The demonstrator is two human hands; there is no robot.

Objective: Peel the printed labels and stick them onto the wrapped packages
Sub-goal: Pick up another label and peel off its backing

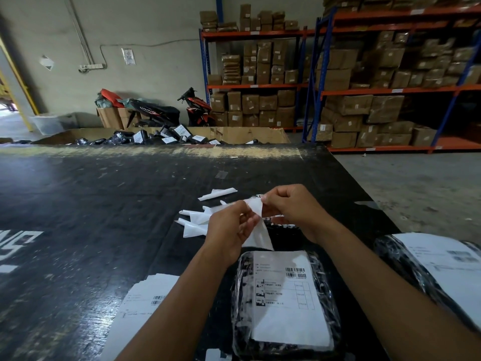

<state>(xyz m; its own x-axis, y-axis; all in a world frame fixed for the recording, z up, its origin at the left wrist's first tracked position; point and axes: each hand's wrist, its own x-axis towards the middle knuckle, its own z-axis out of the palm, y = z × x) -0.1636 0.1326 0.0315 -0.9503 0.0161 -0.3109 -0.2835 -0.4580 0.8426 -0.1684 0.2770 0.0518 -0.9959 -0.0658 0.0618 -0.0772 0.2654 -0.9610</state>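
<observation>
Labelling looks partway: package (240,295) at six o'clock is labelled, stack (145,295) at seven waits, left hand (229,227) and right hand (291,207) pinch a sheet (256,225).

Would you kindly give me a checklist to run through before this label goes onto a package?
1. Left hand grip on the peeling sheet: ok, pinched.
2. Right hand grip on it: ok, pinched.
3. Sheet fully peeled apart: cannot tell.
4. Near package unlabelled: not ok, it already carries a label.
5. Right package unlabelled: not ok, labelled too.
6. Label stack beside the left forearm: ok.
</observation>
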